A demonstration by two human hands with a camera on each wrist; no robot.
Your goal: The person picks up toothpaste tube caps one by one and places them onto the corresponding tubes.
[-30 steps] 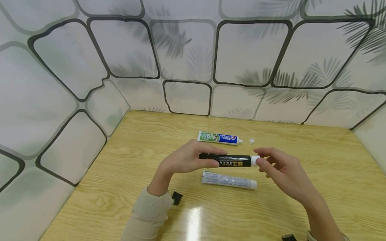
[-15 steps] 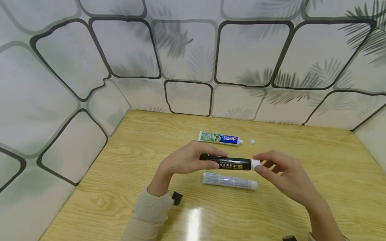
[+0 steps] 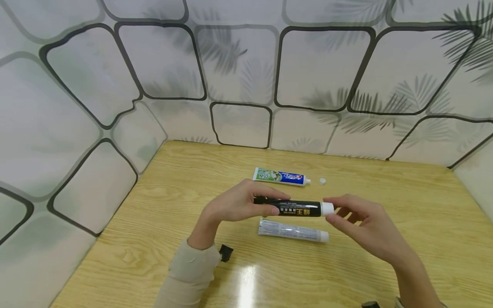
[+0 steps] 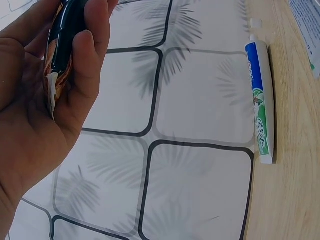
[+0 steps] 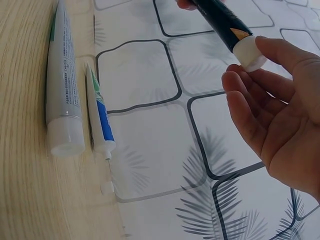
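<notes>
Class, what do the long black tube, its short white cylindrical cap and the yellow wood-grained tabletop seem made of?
Long black tube: probably glossy plastic or laminate; pale highlights streak it.
Short white cylindrical cap: likely smooth plastic; soft, even shading.
Yellow wood-grained tabletop: perhaps glossy wood or printed laminate; grain lines, bright reflection.

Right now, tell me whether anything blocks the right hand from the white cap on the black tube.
Nothing visible does: the right hand has thumb and finger at the white cap. The left hand grips the black tube farther back, and the green-and-blue tube, silver tube and loose cap lie clear on the table.
</notes>
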